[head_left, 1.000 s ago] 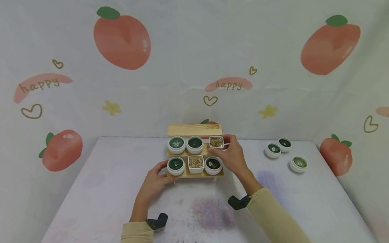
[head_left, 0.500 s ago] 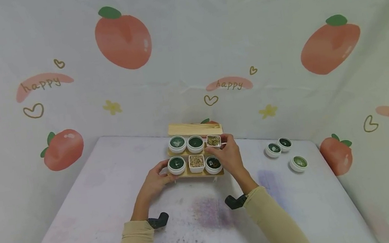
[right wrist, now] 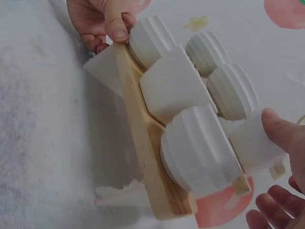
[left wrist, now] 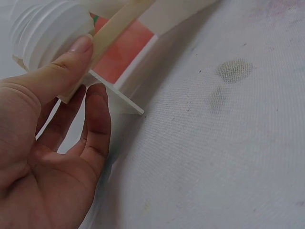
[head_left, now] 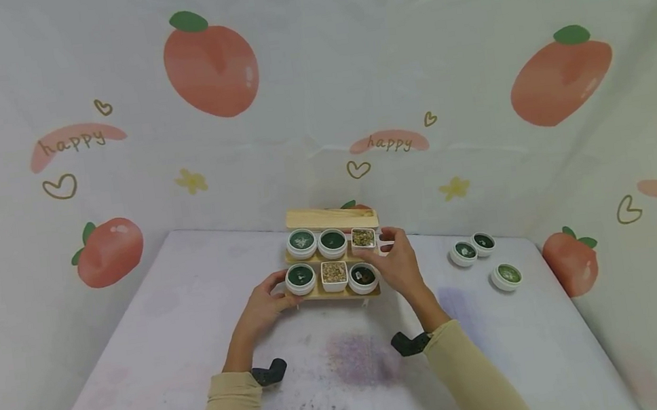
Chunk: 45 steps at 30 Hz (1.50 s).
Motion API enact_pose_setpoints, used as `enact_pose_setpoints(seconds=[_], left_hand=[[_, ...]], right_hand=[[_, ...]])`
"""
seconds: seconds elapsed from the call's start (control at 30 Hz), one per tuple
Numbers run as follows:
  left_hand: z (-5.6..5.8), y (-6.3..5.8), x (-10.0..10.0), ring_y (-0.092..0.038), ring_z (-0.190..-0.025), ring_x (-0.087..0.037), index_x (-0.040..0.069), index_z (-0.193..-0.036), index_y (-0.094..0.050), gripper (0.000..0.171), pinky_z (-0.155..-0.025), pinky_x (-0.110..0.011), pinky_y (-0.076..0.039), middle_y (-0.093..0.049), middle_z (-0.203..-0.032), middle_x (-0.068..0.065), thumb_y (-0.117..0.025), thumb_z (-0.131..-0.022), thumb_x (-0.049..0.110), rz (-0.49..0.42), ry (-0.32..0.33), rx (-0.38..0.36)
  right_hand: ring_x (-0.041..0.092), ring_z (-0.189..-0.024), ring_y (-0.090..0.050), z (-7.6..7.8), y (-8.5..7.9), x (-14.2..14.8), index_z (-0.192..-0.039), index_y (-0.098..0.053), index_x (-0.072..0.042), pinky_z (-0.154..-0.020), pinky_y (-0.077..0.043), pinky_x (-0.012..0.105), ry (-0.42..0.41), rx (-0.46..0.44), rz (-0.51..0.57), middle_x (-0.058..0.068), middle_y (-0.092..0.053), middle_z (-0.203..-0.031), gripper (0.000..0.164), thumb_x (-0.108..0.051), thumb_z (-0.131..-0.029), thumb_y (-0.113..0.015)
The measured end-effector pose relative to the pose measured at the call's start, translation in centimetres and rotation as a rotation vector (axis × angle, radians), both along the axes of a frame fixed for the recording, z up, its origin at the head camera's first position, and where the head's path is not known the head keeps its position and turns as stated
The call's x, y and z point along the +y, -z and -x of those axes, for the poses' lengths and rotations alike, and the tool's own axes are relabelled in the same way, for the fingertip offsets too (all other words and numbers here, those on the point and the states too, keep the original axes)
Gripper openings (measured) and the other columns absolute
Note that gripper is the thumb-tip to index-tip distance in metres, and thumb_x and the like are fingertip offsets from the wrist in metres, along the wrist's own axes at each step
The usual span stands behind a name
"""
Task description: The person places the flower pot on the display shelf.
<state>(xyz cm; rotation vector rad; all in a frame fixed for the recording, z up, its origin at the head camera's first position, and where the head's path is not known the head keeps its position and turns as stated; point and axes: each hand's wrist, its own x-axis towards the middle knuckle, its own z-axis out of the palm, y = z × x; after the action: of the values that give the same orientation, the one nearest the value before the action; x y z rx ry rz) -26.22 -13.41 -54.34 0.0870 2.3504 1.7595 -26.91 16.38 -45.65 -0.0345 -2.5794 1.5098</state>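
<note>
A stepped wooden stand point(head_left: 333, 294) carries white pots in two rows. Ribbed round pots point(head_left: 301, 279) have dark green tops; a square pot point(head_left: 334, 276) in the front row is filled with tan, grainy stuff. My left hand point(head_left: 262, 305) grips the stand's left end, thumb on the wooden edge beside the round pot and fingers beneath, as the left wrist view shows. At the back row's right end sits another square pot point(head_left: 363, 237). My right hand point(head_left: 399, 265) is beside it, thumb at its wall and the other fingers spread away from it.
Three more round white pots point(head_left: 464, 253) stand on the table to the right. A wooden board point(head_left: 330, 218) rises behind the back row. The white-covered table point(head_left: 218, 259) meets a fruit-printed cloth backdrop point(head_left: 291, 100).
The square pot moved slightly left into the back row's right end. My right hand's fingers have loosened from it and drawn right. My left hand keeps its hold on the stand.
</note>
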Motion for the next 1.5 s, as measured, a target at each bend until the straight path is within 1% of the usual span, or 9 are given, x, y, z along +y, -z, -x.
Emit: enact_pose_setpoints(seconds=[0.2,0.4,0.57,0.7,0.8,0.9,1.0,1.23,1.5], left_hand=[[0.1,-0.1,0.0,-0.052,-0.137,-0.043,0.014,-0.15,-0.049,0.078,-0.11,-0.051,-0.046,-0.044,-0.159,-0.014,-0.086,-0.082,0.026,0.01,0.003,0.007],[0.1,-0.3,0.1,-0.051,-0.139,-0.042,0.014,-0.149,-0.049,0.078,-0.113,-0.052,-0.044,-0.044,-0.159,-0.014,-0.087,-0.082,0.025,0.004,0.003,0.008],[0.1,-0.5,0.2,-0.053,-0.138,-0.039,0.014,-0.149,-0.05,0.077,-0.113,-0.052,-0.044,-0.044,-0.159,-0.014,-0.086,-0.082,0.023,-0.003,0.006,0.012],[0.1,-0.5,0.2,-0.051,-0.14,-0.039,0.014,-0.149,-0.05,0.077,-0.116,-0.053,-0.041,-0.044,-0.159,-0.014,-0.086,-0.082,0.023,-0.002,0.002,0.015],[0.1,-0.6,0.1,-0.051,-0.14,-0.041,0.015,-0.149,-0.05,0.077,-0.114,-0.053,-0.043,-0.044,-0.159,-0.013,-0.086,-0.082,0.023,0.003,-0.005,0.003],[0.1,-0.6,0.1,-0.051,-0.139,-0.042,0.015,-0.149,-0.049,0.077,-0.113,-0.052,-0.044,-0.043,-0.16,-0.013,-0.086,-0.082,0.024,0.003,-0.008,-0.006],[0.1,-0.6,0.0,-0.05,-0.141,-0.041,0.015,-0.149,-0.049,0.077,-0.114,-0.052,-0.043,-0.043,-0.16,-0.013,-0.086,-0.082,0.024,-0.002,-0.01,-0.007],[0.0,-0.3,0.0,-0.05,-0.14,-0.043,0.014,-0.149,-0.049,0.079,-0.116,-0.054,-0.041,-0.044,-0.159,-0.015,-0.087,-0.081,0.025,0.009,-0.013,0.0],[-0.2,-0.1,0.1,-0.052,-0.137,-0.042,0.015,-0.149,-0.05,0.078,-0.111,-0.052,-0.045,-0.044,-0.159,-0.014,-0.086,-0.082,0.025,0.009,-0.011,-0.009]], right_hand=[[0.039,-0.12,-0.055,-0.1,-0.1,1.8,-0.147,-0.04,0.0,-0.098,-0.049,0.048,0.056,0.026,-0.022,0.021,-0.052,-0.137,0.079,-0.031,-0.088,-0.082],[0.037,-0.12,-0.052,0.1,0.5,4.0,-0.148,-0.039,0.001,-0.102,-0.047,0.049,0.124,0.028,-0.063,0.021,-0.05,-0.138,0.078,-0.033,-0.09,-0.079],[0.041,-0.121,-0.05,0.0,1.2,6.4,-0.148,-0.037,0.005,-0.105,-0.044,0.051,0.161,0.052,-0.101,0.026,-0.047,-0.137,0.078,-0.03,-0.091,-0.077],[0.043,-0.124,-0.048,-0.1,1.8,8.5,-0.147,-0.037,0.008,-0.106,-0.041,0.054,0.202,0.085,-0.184,0.03,-0.047,-0.136,0.079,-0.03,-0.091,-0.078],[0.045,-0.126,-0.045,-0.1,2.2,10.0,-0.145,-0.038,0.011,-0.107,-0.038,0.056,0.233,0.098,-0.25,0.031,-0.048,-0.135,0.081,-0.031,-0.089,-0.079],[0.048,-0.125,-0.041,0.0,2.7,11.3,-0.143,-0.039,0.013,-0.108,-0.033,0.058,0.262,0.107,-0.274,0.034,-0.046,-0.134,0.082,-0.031,-0.088,-0.08],[0.051,-0.126,-0.037,0.1,3.2,12.4,-0.144,-0.038,0.012,-0.107,-0.029,0.06,0.299,0.092,-0.275,0.036,-0.042,-0.135,0.084,-0.033,-0.087,-0.08],[0.056,-0.133,-0.026,0.1,4.5,13.7,-0.145,-0.033,0.006,-0.108,-0.029,0.062,0.413,-0.014,-0.243,0.038,-0.026,-0.146,0.087,-0.039,-0.086,-0.079],[0.057,-0.133,-0.027,0.6,5.7,14.1,-0.145,-0.031,0.007,-0.109,-0.03,0.064,0.462,-0.054,-0.212,0.039,-0.023,-0.146,0.088,-0.036,-0.085,-0.079]])
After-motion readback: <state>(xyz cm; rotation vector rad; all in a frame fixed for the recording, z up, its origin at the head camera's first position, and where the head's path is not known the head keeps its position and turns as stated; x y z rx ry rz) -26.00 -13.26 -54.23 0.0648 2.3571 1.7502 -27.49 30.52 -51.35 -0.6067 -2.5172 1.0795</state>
